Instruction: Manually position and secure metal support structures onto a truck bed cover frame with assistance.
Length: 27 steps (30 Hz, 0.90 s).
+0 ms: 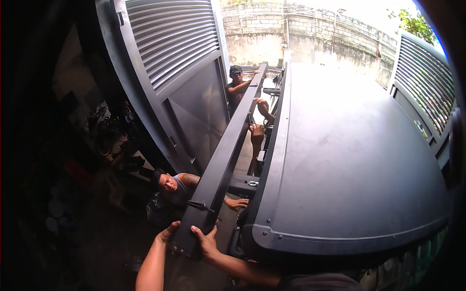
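Note:
A long black rectangular case (pixel 218 165) slants from near my hands away to the upper middle, beside a wide black hard-shell box top (pixel 349 160). My left hand (pixel 167 233) grips the left edge of its near end. My right hand (pixel 208 240) holds the right side of that end, thumb on top; its lower fingers are hidden behind the case. A dark strap or latch (pixel 200 206) crosses the top just beyond my hands. Another person's hands (pixel 257 130) touch the case's right side midway. At the far end a person in a cap (pixel 236 80) holds it too.
A person in a sleeveless top (pixel 177 186) crouches left of the case, one hand (pixel 236 203) reaching under it. Black brackets (pixel 241 184) bridge the gap to the box top. A grey louvred gate (pixel 179 63) stands left, another gate (pixel 422 82) right. A block wall (pixel 310 29) closes the back.

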Available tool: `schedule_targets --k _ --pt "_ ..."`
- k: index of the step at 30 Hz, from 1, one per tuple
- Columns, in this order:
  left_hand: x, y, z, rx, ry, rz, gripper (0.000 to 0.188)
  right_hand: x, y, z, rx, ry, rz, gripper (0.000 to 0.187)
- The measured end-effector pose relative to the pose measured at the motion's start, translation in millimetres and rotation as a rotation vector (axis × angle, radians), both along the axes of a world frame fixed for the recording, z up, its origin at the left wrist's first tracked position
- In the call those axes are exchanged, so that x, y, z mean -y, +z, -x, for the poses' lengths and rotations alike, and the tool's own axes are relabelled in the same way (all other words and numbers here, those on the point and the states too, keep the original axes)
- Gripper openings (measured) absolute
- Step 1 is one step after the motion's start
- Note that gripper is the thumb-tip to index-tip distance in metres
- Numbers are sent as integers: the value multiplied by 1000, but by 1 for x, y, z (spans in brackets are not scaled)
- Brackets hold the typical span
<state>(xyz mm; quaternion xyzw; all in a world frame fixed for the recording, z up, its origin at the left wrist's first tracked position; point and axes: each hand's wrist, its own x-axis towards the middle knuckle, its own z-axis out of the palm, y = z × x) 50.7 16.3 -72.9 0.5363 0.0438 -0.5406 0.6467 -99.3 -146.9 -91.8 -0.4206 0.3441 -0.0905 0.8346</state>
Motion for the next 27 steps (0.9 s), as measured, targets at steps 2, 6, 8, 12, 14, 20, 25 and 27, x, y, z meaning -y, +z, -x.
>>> schedule_targets --k 2,6,8,12,14,20,25,27 --pt "5 8 0 20 7 -78 105 2 3 1 50 67 -52 158" --pt "10 15 4 40 -44 -21 103 4 4 1 52 44 -64 160" --pt "9 14 6 68 38 -77 105 5 4 -2 -35 110 40 146" --pt "8 12 8 110 26 -27 107 7 3 1 -36 76 40 148" --pt "8 14 6 125 4 -188 109 7 4 4 62 67 -13 149" --pt "14 19 9 97 -18 -147 107 9 9 10 17 94 3 147" --pt "16 15 11 102 -49 -85 106 14 15 13 -10 38 64 146" --pt "14 11 12 118 -20 -95 106 13 16 14 4 26 47 147"
